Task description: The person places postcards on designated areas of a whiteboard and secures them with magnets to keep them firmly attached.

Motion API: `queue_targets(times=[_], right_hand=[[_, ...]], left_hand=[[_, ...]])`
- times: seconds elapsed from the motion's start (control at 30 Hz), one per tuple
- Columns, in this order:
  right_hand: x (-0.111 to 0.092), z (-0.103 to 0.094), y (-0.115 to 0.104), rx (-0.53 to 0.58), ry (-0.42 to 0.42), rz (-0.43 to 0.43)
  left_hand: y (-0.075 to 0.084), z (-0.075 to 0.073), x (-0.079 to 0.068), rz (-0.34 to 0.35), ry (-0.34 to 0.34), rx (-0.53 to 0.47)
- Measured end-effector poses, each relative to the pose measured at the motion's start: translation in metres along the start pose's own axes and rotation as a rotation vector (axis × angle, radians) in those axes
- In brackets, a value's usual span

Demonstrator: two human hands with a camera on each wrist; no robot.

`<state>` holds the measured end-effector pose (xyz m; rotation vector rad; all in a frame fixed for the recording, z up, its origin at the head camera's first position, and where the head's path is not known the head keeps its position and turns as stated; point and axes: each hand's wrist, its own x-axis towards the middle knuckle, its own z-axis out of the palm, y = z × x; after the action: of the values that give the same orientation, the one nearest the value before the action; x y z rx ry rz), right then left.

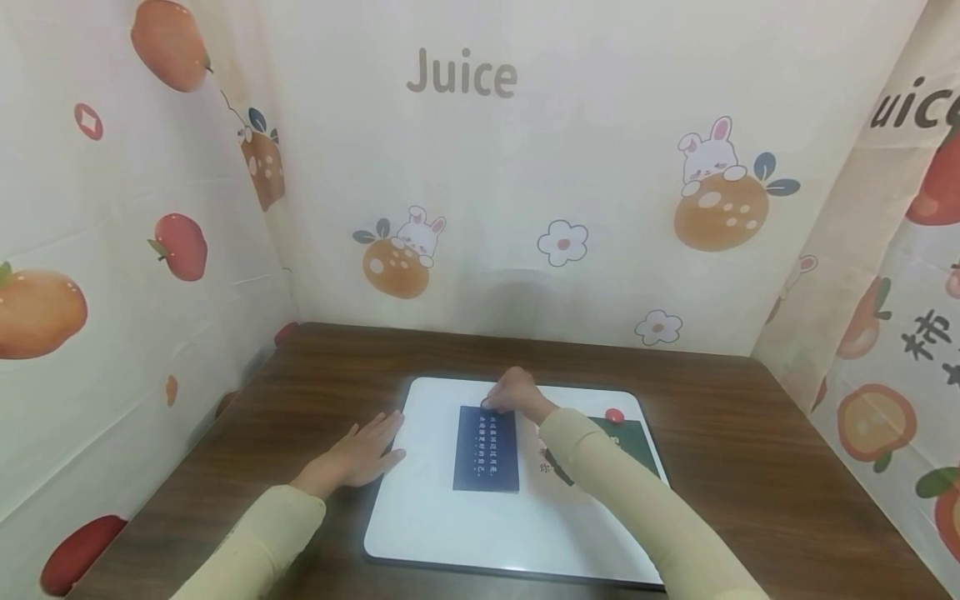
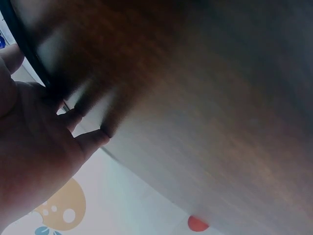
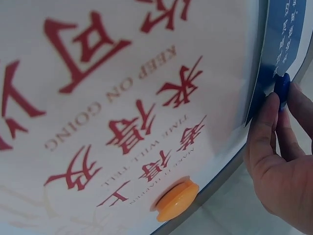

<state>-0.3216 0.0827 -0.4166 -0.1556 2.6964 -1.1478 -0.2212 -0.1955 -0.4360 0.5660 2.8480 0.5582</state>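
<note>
A whiteboard (image 1: 420,525) with a dark rim lies on the brown wooden table. On it is a dark blue card (image 1: 486,471) with columns of white characters. At the card's far edge my right hand (image 1: 520,395) pinches a round blue magnet (image 3: 282,88) between thumb and fingers. My left hand (image 1: 363,454) rests at the board's left edge, fingers spread and fairly straight. The left wrist view shows those fingers (image 2: 93,142) reaching across the dark rim, with the palm in shadow.
Right of the blue card, a white card with red characters (image 3: 122,73) has an orange magnet (image 3: 178,199) at its edge. A green card (image 1: 637,442) under a red magnet (image 1: 615,415) is partly hidden by my right sleeve. Fruit-printed curtains (image 1: 487,167) enclose the table.
</note>
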Motion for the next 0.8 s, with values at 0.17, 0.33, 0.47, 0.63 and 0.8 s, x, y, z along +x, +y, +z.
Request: queue_targets(times=[0.17, 0.33, 0.47, 0.63, 0.8], right_hand=[[0.002, -0.0003, -0.002, -0.041, 0.007, -0.015], [0.0012, -0.0002, -0.003, -0.062, 0.01, -0.031], [-0.0006, 0.0006, -0.0034, -0.058, 0.015, -0.035], [-0.0029, 0.0014, -0.0041, -0.067, 0.023, -0.043], [-0.0046, 0.0026, -0.0045, -0.064, 0.04, -0.057]], left_hand=[[0.0006, -0.0011, 0.0013, 0.006, 0.004, -0.001], [-0.0018, 0.0012, 0.0029, 0.014, 0.005, -0.003], [-0.0051, 0.0048, 0.0041, 0.011, 0.012, 0.013], [-0.0072, 0.0069, 0.0047, 0.014, 0.017, 0.015], [-0.003, 0.0027, 0.0018, 0.03, 0.008, -0.008]])
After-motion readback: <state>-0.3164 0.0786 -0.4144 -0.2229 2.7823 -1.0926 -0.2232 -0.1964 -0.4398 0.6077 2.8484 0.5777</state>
